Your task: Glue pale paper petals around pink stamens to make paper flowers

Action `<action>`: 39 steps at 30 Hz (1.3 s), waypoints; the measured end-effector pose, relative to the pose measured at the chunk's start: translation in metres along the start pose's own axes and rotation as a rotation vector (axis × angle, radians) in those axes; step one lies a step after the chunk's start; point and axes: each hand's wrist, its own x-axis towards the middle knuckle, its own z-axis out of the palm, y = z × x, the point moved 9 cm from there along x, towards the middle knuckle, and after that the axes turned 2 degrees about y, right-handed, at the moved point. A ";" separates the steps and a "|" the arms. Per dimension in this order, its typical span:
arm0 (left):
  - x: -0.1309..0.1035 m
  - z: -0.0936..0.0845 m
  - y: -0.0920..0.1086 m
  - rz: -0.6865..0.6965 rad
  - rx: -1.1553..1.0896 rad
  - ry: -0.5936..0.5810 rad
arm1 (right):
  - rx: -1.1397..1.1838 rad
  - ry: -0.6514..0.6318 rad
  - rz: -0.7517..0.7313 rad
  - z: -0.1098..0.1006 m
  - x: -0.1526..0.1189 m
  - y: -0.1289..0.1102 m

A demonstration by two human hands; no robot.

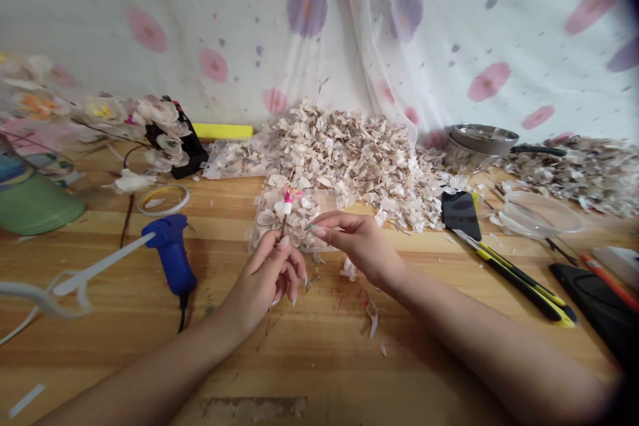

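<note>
Between thumb and fingers of my left hand (pixel 264 276) is a thin dark flower stem (pixel 287 205), held upright. Its top has a white collar and bright pink stamens. My right hand (pixel 367 247) is just to the right of it, thumb and index finger pinched together; whatever lies between the tips is too small to make out. Beneath and behind both hands stands a clear plastic box (pixel 327 200) with pale dried petals (pixel 269 213) in it. A few petal scraps (pixel 349 269) lie on the wooden table (pixel 319 359) below my right hand.
A large petal heap (pixel 344 153) rises behind the box. To the left are a blue glue gun (pixel 172 253), a tape roll (pixel 164 200) and finished flowers (pixel 154 116). On the right lie a utility knife (pixel 519 279), metal bowls (pixel 482 140), a plastic lid (pixel 542 214) and a dark phone-like slab (pixel 589 309).
</note>
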 end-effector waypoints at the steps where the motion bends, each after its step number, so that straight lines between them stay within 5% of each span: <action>1: -0.001 0.001 0.001 -0.008 0.001 -0.003 | 0.019 0.027 -0.009 -0.003 0.000 -0.003; 9: -0.007 0.010 -0.007 -0.073 0.002 -0.043 | 0.051 0.135 -0.014 -0.011 -0.003 -0.013; 14: -0.014 0.019 -0.011 -0.088 -0.015 -0.104 | 0.242 0.295 -0.121 -0.023 -0.006 -0.016; 18: -0.015 0.022 -0.016 -0.104 -0.016 -0.139 | 0.270 0.298 -0.191 -0.022 -0.008 -0.021; 39: -0.021 0.022 -0.019 -0.065 0.141 -0.139 | -0.194 0.340 -0.456 -0.016 -0.020 -0.032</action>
